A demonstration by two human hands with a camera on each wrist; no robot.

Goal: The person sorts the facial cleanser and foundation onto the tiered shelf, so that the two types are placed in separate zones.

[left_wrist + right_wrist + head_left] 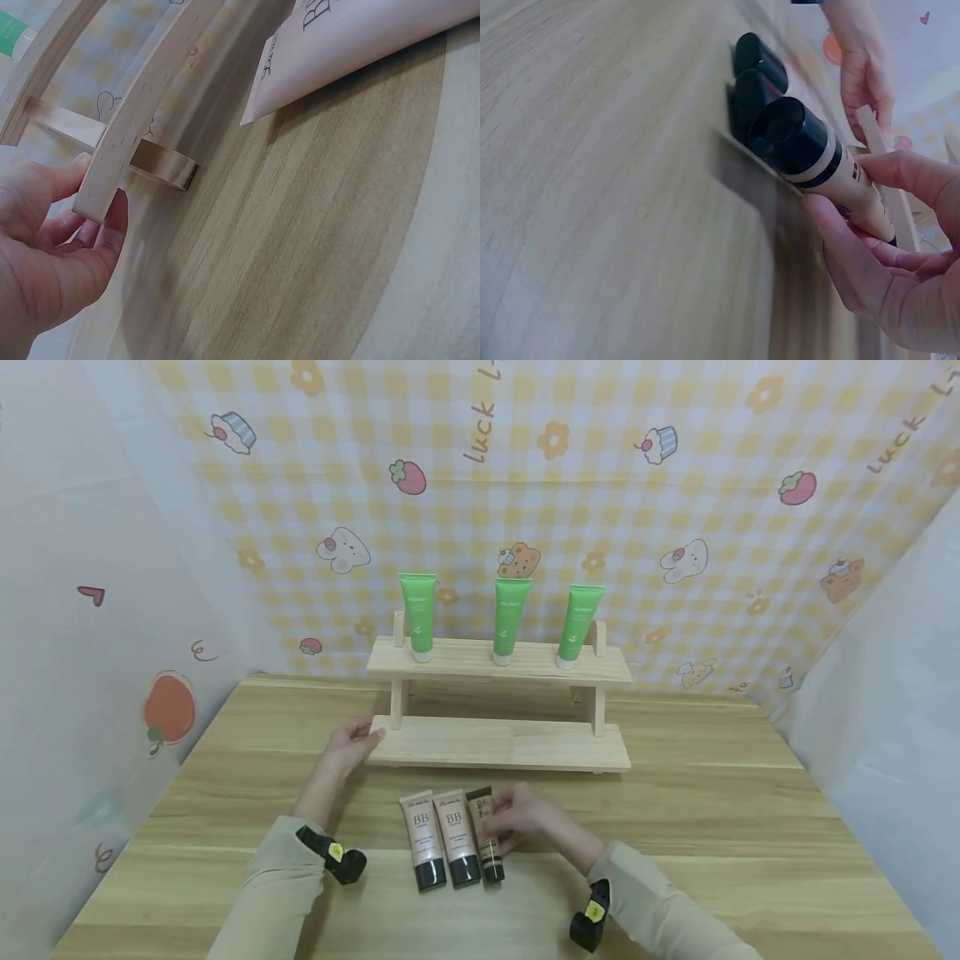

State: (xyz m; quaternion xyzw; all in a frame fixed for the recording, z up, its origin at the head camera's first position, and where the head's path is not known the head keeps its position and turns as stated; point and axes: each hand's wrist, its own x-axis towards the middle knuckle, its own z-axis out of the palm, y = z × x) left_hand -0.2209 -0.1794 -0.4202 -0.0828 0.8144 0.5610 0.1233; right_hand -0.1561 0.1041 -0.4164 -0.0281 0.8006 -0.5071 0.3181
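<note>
My left hand (351,750) grips the left end of the lower board of a two-tier wooden shelf (450,742), thumb above and fingers beneath in the left wrist view. With my right hand (525,817) I pinch a slim beige tube with a black cap (851,187) between thumb and fingers. In the right wrist view its cap end sits raised off the tabletop. To its left lie two pale pink BB cream tubes, the middle one (456,831) and the left one (422,835), side by side with black caps toward me.
Three green tubes stand on caps along the upper shelf: left (420,614), middle (511,618), right (577,625). The shelf stands on a wood-grain table (720,827). Behind hangs a yellow checked cloth (465,518) with cartoon prints; white cloth flanks both sides.
</note>
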